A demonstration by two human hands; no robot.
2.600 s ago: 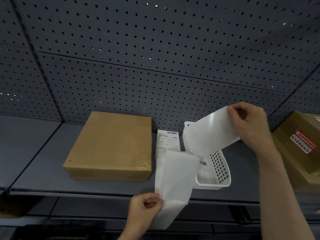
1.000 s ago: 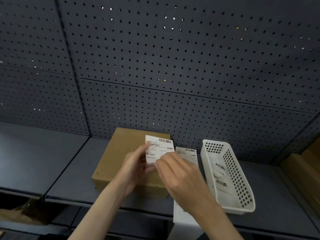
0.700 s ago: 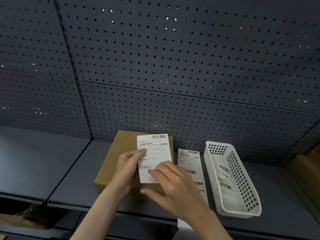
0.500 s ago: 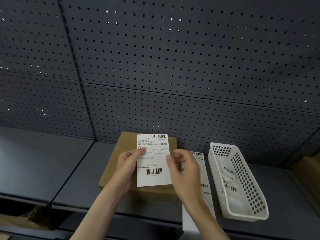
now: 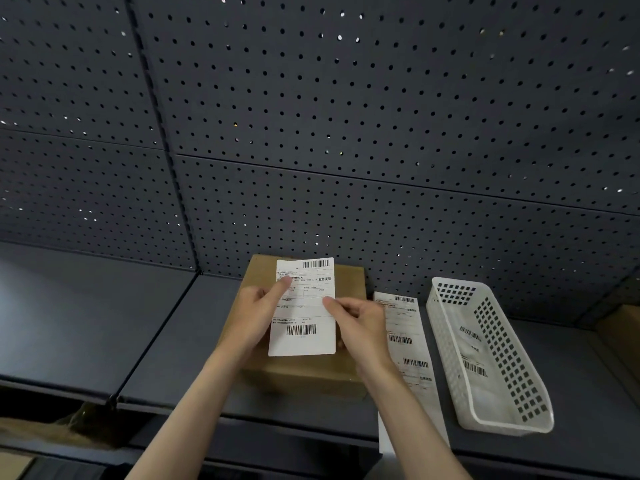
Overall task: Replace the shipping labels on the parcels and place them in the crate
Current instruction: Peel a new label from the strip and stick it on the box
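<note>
A flat brown cardboard parcel [image 5: 349, 282] lies on the dark shelf [image 5: 149, 341]. Over its top I hold a white shipping label [image 5: 304, 317] with barcodes at its top and bottom. My left hand [image 5: 256, 317] pinches the label's left edge, thumb on its face. My right hand [image 5: 360, 327] pinches its right edge. Whether the label touches the parcel I cannot tell. A strip of further labels [image 5: 405, 344] lies to the right of the parcel and hangs over the shelf's front edge.
A white perforated plastic basket [image 5: 512, 386] with label sheets inside stands right of the strip. A dark pegboard wall [image 5: 346, 133] rises behind. A brown box's edge [image 5: 620, 337] shows at far right, and cardboard [image 5: 20, 431] on a lower level at bottom left.
The backing sheets that both hands held have gone. Both hands came over the parcel with a label; my right hand slid from the label's face to its right edge.
</note>
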